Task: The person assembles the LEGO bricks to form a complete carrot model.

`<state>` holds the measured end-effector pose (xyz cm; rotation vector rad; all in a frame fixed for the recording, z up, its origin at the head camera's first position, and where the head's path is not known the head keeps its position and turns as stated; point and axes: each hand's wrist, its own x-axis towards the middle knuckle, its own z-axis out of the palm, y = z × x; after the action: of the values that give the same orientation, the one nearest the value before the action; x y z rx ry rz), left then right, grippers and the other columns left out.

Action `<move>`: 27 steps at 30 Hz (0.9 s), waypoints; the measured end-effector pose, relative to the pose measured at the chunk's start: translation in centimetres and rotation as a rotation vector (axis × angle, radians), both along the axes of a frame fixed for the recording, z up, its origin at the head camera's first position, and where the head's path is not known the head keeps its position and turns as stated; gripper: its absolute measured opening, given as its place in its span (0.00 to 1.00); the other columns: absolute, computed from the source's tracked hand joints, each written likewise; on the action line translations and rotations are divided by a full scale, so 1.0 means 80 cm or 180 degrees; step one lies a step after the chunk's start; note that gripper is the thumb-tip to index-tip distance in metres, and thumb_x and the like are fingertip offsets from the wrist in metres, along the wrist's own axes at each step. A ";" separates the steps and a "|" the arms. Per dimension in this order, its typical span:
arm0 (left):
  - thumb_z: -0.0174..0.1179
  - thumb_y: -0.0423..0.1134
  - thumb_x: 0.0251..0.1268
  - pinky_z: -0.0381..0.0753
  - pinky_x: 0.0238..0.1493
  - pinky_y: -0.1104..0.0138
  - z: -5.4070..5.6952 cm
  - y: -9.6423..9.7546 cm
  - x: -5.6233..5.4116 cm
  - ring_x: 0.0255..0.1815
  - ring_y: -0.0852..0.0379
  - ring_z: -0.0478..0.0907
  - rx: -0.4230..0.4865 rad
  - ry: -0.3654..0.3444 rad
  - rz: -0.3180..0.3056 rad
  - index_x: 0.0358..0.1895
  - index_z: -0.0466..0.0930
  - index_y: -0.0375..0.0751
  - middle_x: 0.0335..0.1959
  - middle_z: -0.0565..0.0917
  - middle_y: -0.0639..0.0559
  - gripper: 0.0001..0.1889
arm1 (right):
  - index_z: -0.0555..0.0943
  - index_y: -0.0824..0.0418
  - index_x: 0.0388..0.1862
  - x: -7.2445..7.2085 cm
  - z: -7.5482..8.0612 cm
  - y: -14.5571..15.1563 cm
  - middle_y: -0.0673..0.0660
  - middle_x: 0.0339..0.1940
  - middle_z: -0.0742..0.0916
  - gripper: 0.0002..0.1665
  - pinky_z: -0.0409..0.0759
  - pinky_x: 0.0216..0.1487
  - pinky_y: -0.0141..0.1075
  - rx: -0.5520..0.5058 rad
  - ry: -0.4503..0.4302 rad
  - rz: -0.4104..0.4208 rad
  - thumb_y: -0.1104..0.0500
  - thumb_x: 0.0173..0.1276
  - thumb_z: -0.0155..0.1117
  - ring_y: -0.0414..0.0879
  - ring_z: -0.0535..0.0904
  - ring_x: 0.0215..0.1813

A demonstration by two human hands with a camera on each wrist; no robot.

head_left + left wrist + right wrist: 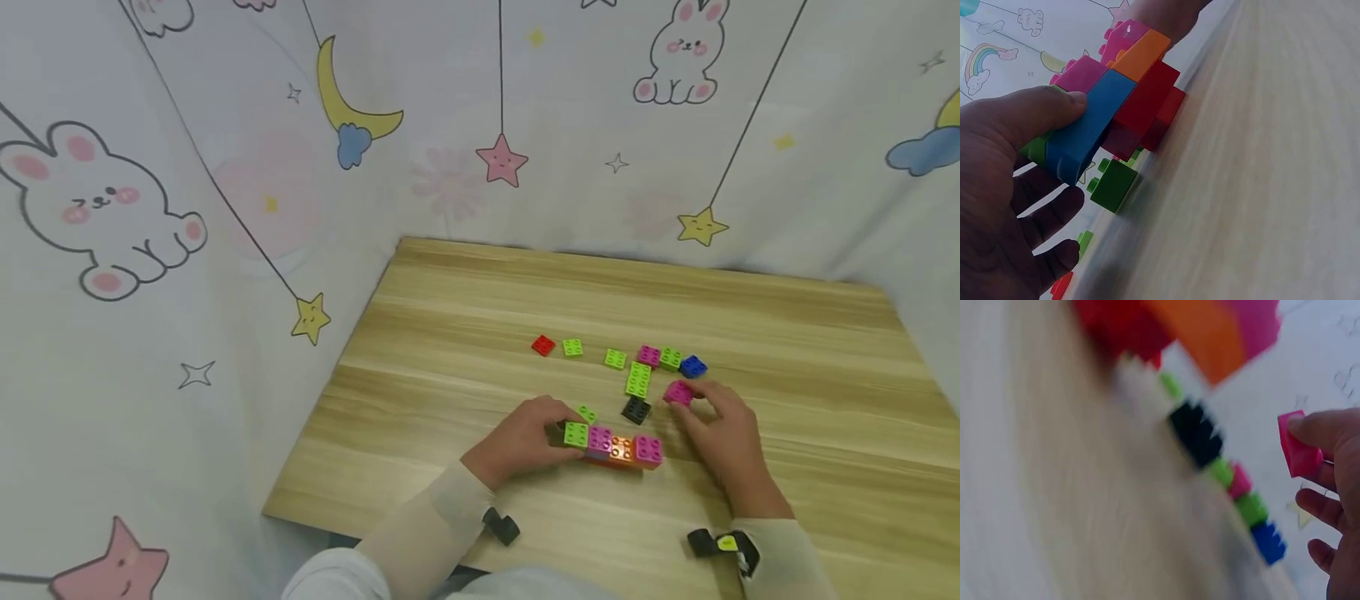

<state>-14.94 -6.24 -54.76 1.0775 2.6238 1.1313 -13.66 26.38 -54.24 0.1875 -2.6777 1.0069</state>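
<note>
My left hand [528,437] grips the left end of a joined stack of toy building bricks [621,450], its thumb on the blue brick [1092,119] in the left wrist view. Green, pink and orange bricks run along the top of the stack, with red bricks [1147,106] underneath. Right of the stack, my right hand [727,433] pinches a single pink brick [678,393] between thumb and fingers. In the right wrist view that pink brick [1299,447] is held apart from the stack, whose orange side [1200,337] is blurred.
Beyond my hands, loose bricks lie on the wooden table [465,308]: a red one [543,345], several light green ones, a pink one [649,357], a blue one [693,367] and a black one [636,410]. A patterned white curtain [585,200] stands behind the table.
</note>
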 end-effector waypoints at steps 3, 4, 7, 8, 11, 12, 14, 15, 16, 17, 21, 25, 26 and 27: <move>0.76 0.49 0.61 0.75 0.54 0.75 -0.002 0.001 0.001 0.50 0.67 0.78 0.0017 -0.0029 -0.0032 0.54 0.87 0.52 0.49 0.85 0.65 0.19 | 0.87 0.57 0.57 0.018 0.015 -0.013 0.55 0.50 0.88 0.22 0.70 0.61 0.27 -0.0293 0.0310 0.0331 0.60 0.64 0.79 0.40 0.78 0.56; 0.76 0.49 0.61 0.76 0.54 0.75 -0.002 0.002 0.001 0.49 0.67 0.78 0.0024 -0.0032 -0.0044 0.54 0.88 0.52 0.49 0.85 0.65 0.19 | 0.88 0.56 0.55 0.024 0.020 -0.019 0.53 0.49 0.89 0.23 0.68 0.60 0.22 -0.0346 0.0415 0.0503 0.62 0.60 0.81 0.37 0.78 0.56; 0.76 0.49 0.61 0.76 0.54 0.75 -0.002 0.002 0.001 0.49 0.66 0.78 0.0033 -0.0021 -0.0056 0.54 0.88 0.52 0.49 0.85 0.64 0.19 | 0.89 0.56 0.51 0.034 0.028 -0.036 0.53 0.46 0.90 0.28 0.67 0.60 0.22 -0.0402 0.0733 0.1034 0.69 0.49 0.84 0.36 0.80 0.54; 0.76 0.49 0.61 0.76 0.54 0.75 -0.002 0.002 0.000 0.49 0.66 0.77 0.0041 -0.0013 -0.0057 0.54 0.88 0.52 0.49 0.85 0.64 0.19 | 0.89 0.54 0.51 0.037 0.029 -0.041 0.51 0.45 0.90 0.29 0.68 0.60 0.24 -0.0346 0.0778 0.1131 0.69 0.47 0.84 0.37 0.80 0.53; 0.76 0.48 0.61 0.75 0.55 0.75 -0.002 0.001 -0.001 0.49 0.68 0.77 0.0055 0.0006 -0.0053 0.54 0.87 0.53 0.49 0.85 0.65 0.19 | 0.90 0.51 0.49 0.042 0.029 -0.053 0.47 0.43 0.90 0.28 0.68 0.55 0.34 -0.0069 0.0749 0.1214 0.64 0.47 0.86 0.42 0.80 0.50; 0.76 0.48 0.61 0.75 0.54 0.75 -0.003 0.001 -0.002 0.49 0.68 0.77 0.0057 0.0013 -0.0055 0.54 0.87 0.53 0.49 0.85 0.65 0.19 | 0.91 0.50 0.49 0.043 0.029 -0.055 0.45 0.43 0.90 0.27 0.68 0.54 0.37 0.0054 0.0705 0.1209 0.63 0.47 0.86 0.43 0.81 0.49; 0.77 0.49 0.60 0.75 0.54 0.75 -0.003 0.001 -0.002 0.50 0.68 0.77 0.0056 0.0025 -0.0067 0.54 0.88 0.53 0.49 0.85 0.65 0.19 | 0.91 0.49 0.48 0.044 0.027 -0.059 0.44 0.42 0.90 0.24 0.66 0.51 0.42 0.0303 0.0617 0.1167 0.59 0.50 0.86 0.45 0.81 0.49; 0.76 0.49 0.61 0.75 0.54 0.75 -0.004 0.002 -0.003 0.50 0.68 0.77 0.0050 0.0034 -0.0073 0.54 0.87 0.53 0.49 0.85 0.65 0.19 | 0.91 0.50 0.47 0.045 0.026 -0.060 0.44 0.42 0.90 0.23 0.66 0.51 0.44 0.0390 0.0588 0.1153 0.58 0.50 0.86 0.46 0.81 0.49; 0.76 0.49 0.61 0.75 0.54 0.75 -0.004 0.002 -0.003 0.50 0.68 0.77 0.0048 0.0034 -0.0073 0.54 0.88 0.53 0.49 0.85 0.65 0.19 | 0.91 0.50 0.47 0.045 0.025 -0.062 0.45 0.42 0.90 0.22 0.65 0.51 0.45 0.0474 0.0575 0.1139 0.56 0.51 0.86 0.46 0.81 0.49; 0.76 0.49 0.61 0.75 0.54 0.75 -0.004 0.002 -0.003 0.49 0.68 0.77 0.0050 0.0033 -0.0071 0.54 0.88 0.53 0.49 0.85 0.65 0.19 | 0.91 0.50 0.47 0.046 0.024 -0.063 0.45 0.41 0.90 0.22 0.65 0.51 0.45 0.0516 0.0572 0.1135 0.55 0.51 0.86 0.46 0.81 0.48; 0.77 0.49 0.60 0.75 0.54 0.75 -0.003 0.002 -0.002 0.49 0.69 0.77 0.0054 0.0009 -0.0047 0.54 0.88 0.53 0.49 0.86 0.65 0.19 | 0.91 0.53 0.46 0.045 0.022 -0.066 0.47 0.40 0.90 0.21 0.64 0.52 0.46 0.0498 0.0617 0.1139 0.56 0.51 0.86 0.47 0.82 0.47; 0.77 0.49 0.60 0.76 0.54 0.75 0.000 0.001 -0.003 0.49 0.69 0.77 0.0075 0.0012 -0.0049 0.53 0.88 0.52 0.48 0.86 0.65 0.19 | 0.90 0.53 0.45 0.044 0.022 -0.068 0.46 0.39 0.90 0.20 0.64 0.52 0.46 0.0435 0.0614 0.1143 0.57 0.51 0.86 0.46 0.82 0.46; 0.77 0.48 0.60 0.76 0.54 0.74 0.000 0.001 -0.003 0.49 0.69 0.78 0.0086 0.0017 -0.0053 0.53 0.88 0.52 0.48 0.86 0.65 0.19 | 0.90 0.53 0.44 0.043 0.022 -0.069 0.46 0.39 0.90 0.20 0.65 0.52 0.46 0.0436 0.0615 0.1158 0.57 0.51 0.86 0.46 0.82 0.46; 0.77 0.48 0.60 0.76 0.54 0.74 0.000 0.001 -0.003 0.49 0.69 0.78 0.0091 0.0024 -0.0054 0.53 0.88 0.52 0.48 0.86 0.65 0.18 | 0.90 0.53 0.44 0.042 0.022 -0.069 0.45 0.39 0.90 0.20 0.64 0.52 0.46 0.0433 0.0618 0.1172 0.57 0.51 0.86 0.45 0.82 0.45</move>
<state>-15.21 -6.17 -54.76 1.1094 2.6067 1.1673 -10.28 20.85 -52.47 0.7880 -2.5831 0.8481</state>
